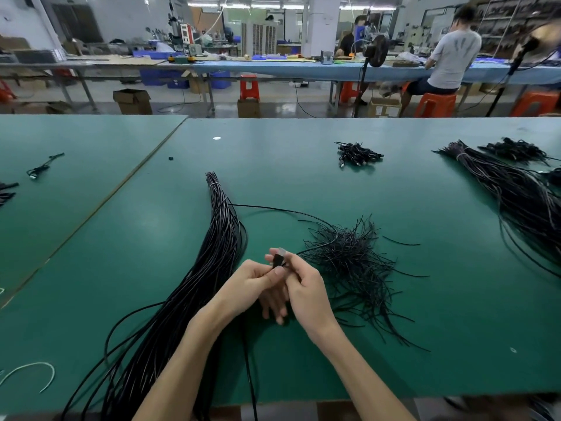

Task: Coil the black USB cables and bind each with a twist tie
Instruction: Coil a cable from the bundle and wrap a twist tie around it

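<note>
Green matting covers the workbench [303, 177] in a factory hall, with other benches and seated workers behind. At its near middle the person's left hand [252, 281] and right hand [308, 288] meet over 1 USB plug [278, 260], black with a clear cap. The left thumb and forefinger pinch its body while the other left fingers lie straight underneath, and the right fingers curl in to pinch the capped end. Its loose cable [273, 209] runs from the plug through the pile of twist ties [349, 262] just right of the hands, then arcs back to the big cable bundle [212, 253] on the left, which is bound near its far tip. The step in hand appears to be starting a coil. To do it well, the left hand should probably anchor the plug while the right first draws the cable clear of the ties, so none drag along, then lays even loops of 1 size into the left palm. Finished coils [359, 154] lie heaped farther back, and a second bundle [501, 189] lies well to the right. As for containers, cardboard boxes [132, 101] stand on the floor and blue bins [212, 79] sit under the far bench; their contents cannot be seen.
</note>
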`<action>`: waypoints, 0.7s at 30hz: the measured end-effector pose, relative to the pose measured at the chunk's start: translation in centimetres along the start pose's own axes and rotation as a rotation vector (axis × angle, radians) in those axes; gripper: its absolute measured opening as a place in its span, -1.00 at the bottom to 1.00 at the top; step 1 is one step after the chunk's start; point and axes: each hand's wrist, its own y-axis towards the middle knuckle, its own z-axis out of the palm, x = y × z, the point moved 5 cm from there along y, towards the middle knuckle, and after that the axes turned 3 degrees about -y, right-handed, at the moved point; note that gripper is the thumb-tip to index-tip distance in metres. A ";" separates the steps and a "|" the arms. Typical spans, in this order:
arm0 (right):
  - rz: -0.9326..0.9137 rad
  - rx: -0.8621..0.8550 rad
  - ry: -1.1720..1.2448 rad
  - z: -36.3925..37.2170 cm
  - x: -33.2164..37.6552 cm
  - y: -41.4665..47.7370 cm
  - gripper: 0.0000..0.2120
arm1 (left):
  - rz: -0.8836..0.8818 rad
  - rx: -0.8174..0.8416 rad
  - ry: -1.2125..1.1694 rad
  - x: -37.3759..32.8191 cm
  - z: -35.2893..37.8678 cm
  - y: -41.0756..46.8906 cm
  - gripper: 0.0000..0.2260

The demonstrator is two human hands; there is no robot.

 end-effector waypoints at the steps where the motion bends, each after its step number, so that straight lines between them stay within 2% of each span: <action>1: -0.011 -0.028 0.021 -0.2 0.2 0.0 -0.49 | 0.016 -0.049 0.024 0.0 -0.2 0.1 -0.56; 5: -0.040 -0.105 0.108 -1.1 0.3 -0.2 -0.45 | 0.076 -0.220 0.086 0.0 -0.8 0.2 -0.64; 10: -0.140 -0.084 -0.030 -0.3 1.2 -0.7 -0.51 | 0.166 -0.360 0.353 -0.5 -1.5 0.0 -0.78; 13: -0.204 -0.080 -0.093 0.0 1.8 -1.0 -0.53 | 0.192 -0.394 0.409 -0.3 -2.1 0.1 -0.81; 16: -0.256 -0.064 -0.133 0.3 2.3 -1.4 -0.49 | 0.168 -0.349 0.298 -0.2 -1.8 0.1 -0.78; 19: -0.283 -0.055 -0.187 0.4 2.6 -1.4 -0.35 | 0.136 -0.341 0.060 -0.5 -1.4 0.3 -0.75; 21: -0.308 -0.028 -0.214 0.6 2.4 -1.3 -0.39 | 0.112 -0.354 -0.107 -0.5 -1.4 0.3 -0.67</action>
